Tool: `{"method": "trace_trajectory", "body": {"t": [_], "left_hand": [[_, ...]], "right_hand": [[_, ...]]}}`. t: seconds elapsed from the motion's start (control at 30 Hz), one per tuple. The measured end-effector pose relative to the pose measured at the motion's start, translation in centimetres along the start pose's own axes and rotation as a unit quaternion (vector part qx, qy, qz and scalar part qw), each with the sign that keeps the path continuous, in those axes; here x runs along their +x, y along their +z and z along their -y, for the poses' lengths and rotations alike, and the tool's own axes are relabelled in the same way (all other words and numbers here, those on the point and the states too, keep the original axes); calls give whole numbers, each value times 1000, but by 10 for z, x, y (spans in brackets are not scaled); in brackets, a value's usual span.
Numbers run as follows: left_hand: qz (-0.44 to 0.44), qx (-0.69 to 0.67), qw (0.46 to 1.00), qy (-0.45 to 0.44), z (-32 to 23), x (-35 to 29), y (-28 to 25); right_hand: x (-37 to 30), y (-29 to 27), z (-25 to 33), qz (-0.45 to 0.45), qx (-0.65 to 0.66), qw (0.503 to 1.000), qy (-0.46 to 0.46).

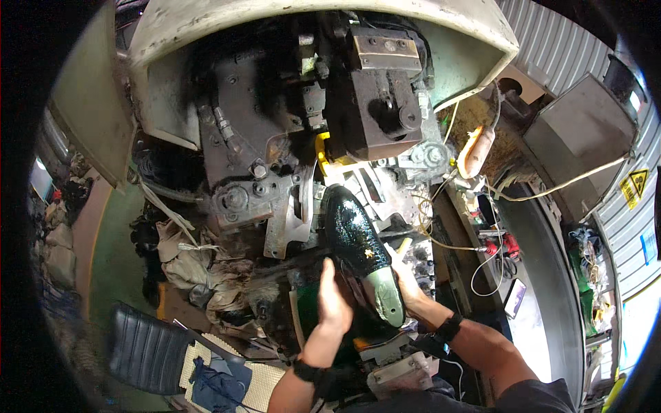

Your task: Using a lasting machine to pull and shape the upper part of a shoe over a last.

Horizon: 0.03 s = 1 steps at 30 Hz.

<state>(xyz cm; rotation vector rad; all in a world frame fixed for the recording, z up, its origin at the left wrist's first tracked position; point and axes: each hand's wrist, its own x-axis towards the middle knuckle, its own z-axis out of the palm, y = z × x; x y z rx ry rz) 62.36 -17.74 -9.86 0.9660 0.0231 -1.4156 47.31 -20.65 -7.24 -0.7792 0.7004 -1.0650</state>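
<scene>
A shoe upper on a last (352, 230) lies bottom side up between my hands, its toe toward the machine. Its front is black and glossy, with a small tan patch near the middle; the heel end shows a pale green surface with a small hole. My left hand (334, 301) presses its left side near the heel half. On the opposite side my right hand (411, 283) grips it, some fingers hidden beneath or behind. The toe reaches the metal plates (292, 219) of the machine, just below a yellow part (329, 162). Whether it touches them I cannot tell.
A heavy dark machine head (379, 103) stands ahead under a pale hood (323, 15). An orange-handled lamp or tool (476, 153) hangs at the right, with loose cables. A phone (514, 298) lies on the right-hand ledge. At the lower left stands a black chair (148, 347).
</scene>
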Motion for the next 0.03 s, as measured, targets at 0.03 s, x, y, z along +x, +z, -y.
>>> {"method": "trace_trajectory", "body": {"t": [0.03], "left_hand": [[30, 9, 964, 265, 6, -2, 37]], "right_hand": [[1, -4, -2, -2, 4, 1000, -4]]}}
